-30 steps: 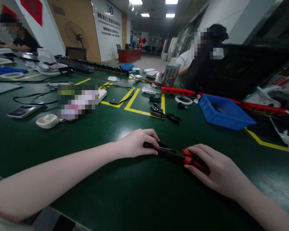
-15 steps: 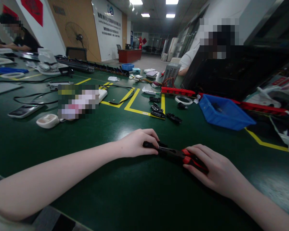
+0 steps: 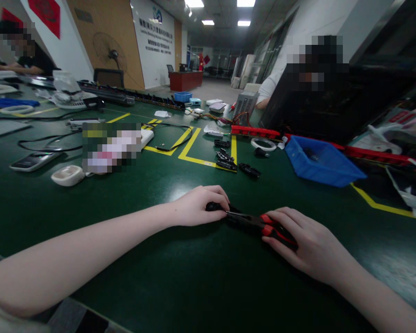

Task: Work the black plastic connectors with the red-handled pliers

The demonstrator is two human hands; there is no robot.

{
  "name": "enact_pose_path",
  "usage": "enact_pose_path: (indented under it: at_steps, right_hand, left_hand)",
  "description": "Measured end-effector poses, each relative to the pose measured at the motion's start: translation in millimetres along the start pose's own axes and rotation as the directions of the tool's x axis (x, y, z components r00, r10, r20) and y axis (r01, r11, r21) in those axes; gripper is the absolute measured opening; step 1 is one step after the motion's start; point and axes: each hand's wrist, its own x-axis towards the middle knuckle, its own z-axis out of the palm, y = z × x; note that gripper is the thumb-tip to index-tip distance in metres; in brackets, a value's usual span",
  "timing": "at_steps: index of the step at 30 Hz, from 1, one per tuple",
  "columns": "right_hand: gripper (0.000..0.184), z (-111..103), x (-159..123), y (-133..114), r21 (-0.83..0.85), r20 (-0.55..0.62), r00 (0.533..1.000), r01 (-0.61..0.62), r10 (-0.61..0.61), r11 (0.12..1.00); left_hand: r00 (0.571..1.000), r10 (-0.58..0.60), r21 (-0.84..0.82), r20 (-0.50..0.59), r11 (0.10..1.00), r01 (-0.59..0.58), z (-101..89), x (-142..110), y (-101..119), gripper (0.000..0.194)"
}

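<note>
My left hand rests on the green table with its fingers curled over a small black part. My right hand is wrapped round the red and black handles of a pair of pliers. The pliers lie almost flat on the table, and their black jaws reach left to the black part under my left fingers. Several more small black parts lie farther back by the yellow floor-tape lines.
A blue bin stands at the right, with red rails and a large black case behind it. A phone, a white dish, cables and a white tape ring lie about. Other people sit at the far left and behind the case.
My hands and the pliers have stayed where they were; the view has shifted only slightly.
</note>
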Motion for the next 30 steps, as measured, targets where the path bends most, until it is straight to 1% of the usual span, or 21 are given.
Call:
enact_pose_path:
  at_steps: [7,15,21,25,30]
  right_hand:
    - [0.033,-0.6,0.0,0.6,-0.030,0.008,1.000,0.027,-0.027,0.999]
    - [0.033,-2.5,5.1,-5.4,-0.057,0.013,1.000,0.019,-0.018,0.998]
    - [0.033,-4.0,6.0,-6.3,-0.033,0.025,1.000,0.004,-0.003,0.999]
    - [0.033,-4.8,3.8,-3.9,-0.014,0.037,0.999,-0.001,0.002,1.000]
    - [0.035,-4.6,0.2,0.4,-0.029,0.050,0.999,-0.001,0.003,1.000]
  left_hand:
    - [0.999,0.012,0.156,0.040,0.988,-0.018,-0.7,-0.2,2.9,0.016]
    - [1.000,0.022,0.156,0.009,0.987,-0.023,2.6,-2.5,1.7,0.012]
    - [0.997,0.076,0.330,-0.028,0.942,-0.062,5.1,-5.3,5.7,0.017]
    - [0.992,0.118,0.378,0.038,0.917,-0.124,2.2,-5.4,6.5,0.023]
    - [0.984,0.119,0.408,0.133,0.898,-0.164,-3.8,-7.2,4.1,0.029]
